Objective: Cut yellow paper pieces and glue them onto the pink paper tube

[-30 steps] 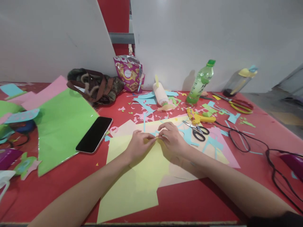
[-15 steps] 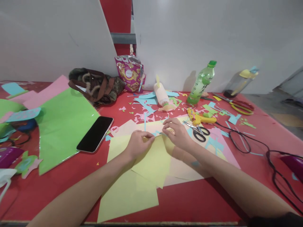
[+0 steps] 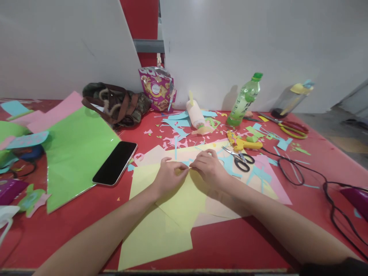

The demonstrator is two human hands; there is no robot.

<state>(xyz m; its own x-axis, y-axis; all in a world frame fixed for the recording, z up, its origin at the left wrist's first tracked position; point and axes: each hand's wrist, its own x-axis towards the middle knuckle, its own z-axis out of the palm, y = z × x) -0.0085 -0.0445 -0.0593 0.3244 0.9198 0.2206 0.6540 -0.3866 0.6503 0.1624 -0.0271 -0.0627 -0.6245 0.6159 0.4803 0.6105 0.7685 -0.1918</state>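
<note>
My left hand (image 3: pixel 171 177) is closed in a pinch, thumb against forefinger, above the pale yellow paper (image 3: pixel 175 207). Its fingertips meet those of my right hand (image 3: pixel 209 168), which is also pinched, with the other fingers curled. Between them shows a tiny pale yellow bit of paper, mostly hidden by the fingers; I cannot tell whether it is a rolled edge of the sheet or a separate strip. Black-handled scissors (image 3: pixel 240 161) lie open just right of my right hand. Blue paper scraps (image 3: pixel 230 165) lie beneath and beside that hand.
A black phone (image 3: pixel 115 163) rests at left on green sheeting (image 3: pixel 77 157). Behind are a snack bag (image 3: pixel 157 90), a paper-wrapped cylinder (image 3: pixel 195 114) and a green bottle (image 3: pixel 244 99). At right lie a yellow glue gun (image 3: pixel 243 143), its black cable (image 3: pixel 324 184) and red-yellow scissors (image 3: pixel 293 129).
My right hand has moved left and down, and its fingers have closed to meet my left fingertips. The yellow sheet under my hands has shifted slightly. My left hand has barely moved.
</note>
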